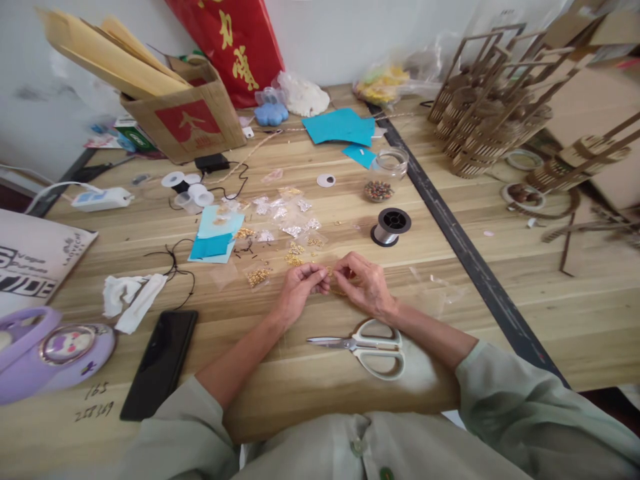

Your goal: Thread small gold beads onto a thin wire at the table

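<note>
My left hand (305, 285) and my right hand (366, 285) are close together above the table, both with fingers pinched. A thin gold-coloured strand (339, 291) shows by the right fingers, and a small gold bit glints between the fingertips. Its exact kind is too small to tell. Just beyond the left hand lie small gold beads (296, 249) and a clear bag of gold beads (259, 277). Below the hands rest scissors (354, 343) with white handles, blades pointing left. Past the right hand stands a black spool of fine clear or silvery line (387, 233).
Small bags of silvery pieces (293, 230) and blue cards (213, 245) lie behind. A glass jar (391, 163) stands beside mixed beads (379, 191). At left are a black phone (160, 363) and a purple device (75, 357); small wooden baskets (470, 157) crowd the back right.
</note>
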`<state>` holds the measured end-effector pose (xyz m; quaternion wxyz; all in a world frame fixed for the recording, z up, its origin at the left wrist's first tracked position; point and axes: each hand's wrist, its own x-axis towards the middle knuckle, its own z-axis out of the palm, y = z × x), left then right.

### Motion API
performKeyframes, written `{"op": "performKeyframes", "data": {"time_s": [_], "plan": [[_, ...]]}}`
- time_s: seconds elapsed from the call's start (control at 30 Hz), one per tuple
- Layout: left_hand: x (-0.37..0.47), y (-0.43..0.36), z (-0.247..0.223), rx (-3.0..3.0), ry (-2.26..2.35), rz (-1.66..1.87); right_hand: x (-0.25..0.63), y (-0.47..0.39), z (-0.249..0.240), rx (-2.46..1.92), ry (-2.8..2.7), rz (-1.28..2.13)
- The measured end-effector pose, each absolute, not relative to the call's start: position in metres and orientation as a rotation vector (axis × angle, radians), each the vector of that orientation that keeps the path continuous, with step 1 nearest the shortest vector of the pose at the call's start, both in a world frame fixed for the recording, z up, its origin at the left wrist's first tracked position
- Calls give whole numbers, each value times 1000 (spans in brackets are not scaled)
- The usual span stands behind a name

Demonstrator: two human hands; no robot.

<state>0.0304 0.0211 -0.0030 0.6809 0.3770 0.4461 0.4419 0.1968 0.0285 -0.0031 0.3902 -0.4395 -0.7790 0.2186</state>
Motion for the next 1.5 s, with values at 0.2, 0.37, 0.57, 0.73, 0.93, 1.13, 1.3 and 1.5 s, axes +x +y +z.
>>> {"op": "performKeyframes", "data": {"time_s": [0.2,0.37,0.57,0.73,0.93,1.13,1.3,1.5], "plan": [[31,22,-4,832,1003,999,195,27,-5,-1163,-1960,559],[31,23,-3,810,1009,1005,196,28,-6,-1172,-1971,558],[31,23,-3,777,1010,996,197,30,-5,-1170,-1973,543],[32,22,-2,777,1013,995,198,30,-4,-1177,-1978,546],[33,22,-3,813,1034,1011,197,30,-3,-1187,-1985,554],[33,21,-4,849,1046,1018,197,30,-3,-1178,-1985,548],[33,21,-6,886,1037,1012,197,30,-4,-1182,-1987,544],[32,21,-8,891,1039,1007,197,30,-4,-1167,-1984,546]]}}
